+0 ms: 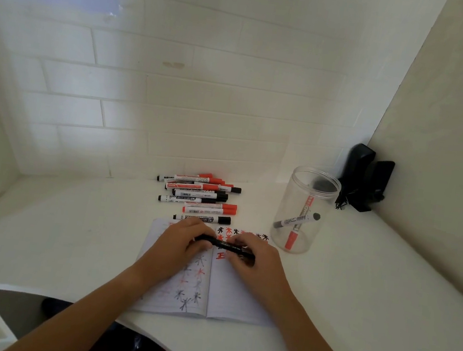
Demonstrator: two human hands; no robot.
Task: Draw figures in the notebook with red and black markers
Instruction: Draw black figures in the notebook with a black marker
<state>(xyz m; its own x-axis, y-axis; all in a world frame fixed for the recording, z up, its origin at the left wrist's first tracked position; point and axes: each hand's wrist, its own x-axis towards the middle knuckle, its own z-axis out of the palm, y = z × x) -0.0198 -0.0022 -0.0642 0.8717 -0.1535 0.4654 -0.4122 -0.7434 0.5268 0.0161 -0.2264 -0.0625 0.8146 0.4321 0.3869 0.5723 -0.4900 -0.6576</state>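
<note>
— Hands?
— We record the left hand [183, 242] and right hand [254, 259] each curled round one end of a black marker [227, 245], held level just above the open notebook [223, 292].
— Notebook?
— It lies on the white table [70, 227], red and black star figures on both pages.
— Other items?
— We note a pile of markers [201, 197] beyond it and a clear jar [302, 211] holding two markers to the right.

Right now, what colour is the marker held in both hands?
Black marker, seen from the head camera.
</note>
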